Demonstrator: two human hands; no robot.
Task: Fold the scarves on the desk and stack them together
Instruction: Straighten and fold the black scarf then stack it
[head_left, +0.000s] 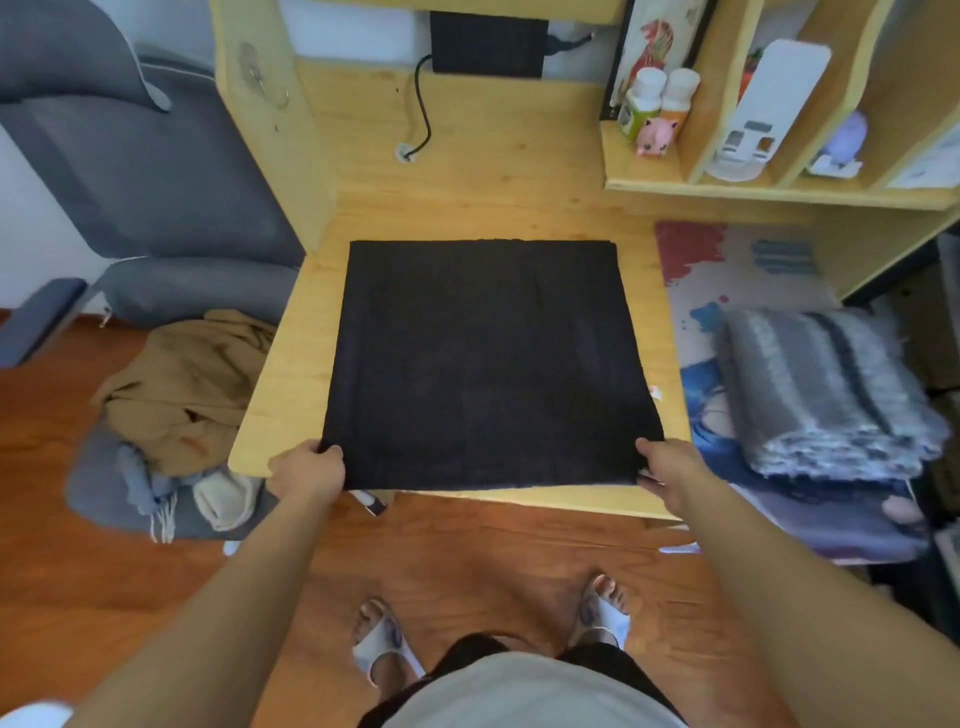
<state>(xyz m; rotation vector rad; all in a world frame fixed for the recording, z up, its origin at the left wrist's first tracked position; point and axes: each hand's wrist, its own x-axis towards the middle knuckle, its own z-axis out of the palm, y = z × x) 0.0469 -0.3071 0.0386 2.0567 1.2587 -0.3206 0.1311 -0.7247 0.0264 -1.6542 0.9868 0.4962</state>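
R fingers (647, 475) under black scarf (488, 364)

A flat black woven-cloth scarf (493, 364) looks matt and slightly napped on the pale, smooth, grain-streaked wooden worktop (467, 171). The folded grey striped scarf (826, 395) looks fuzzy and woolly, lying on a smooth printed mat (727, 291). The reddish wooden floor (467, 551) has a soft sheen.

Light wood tabletop (467, 176) at centre. Shelf unit (779, 187) at 2 o'clock. Grey chair (156, 171) at 10 o'clock. Reddish wood floor (467, 551) below.
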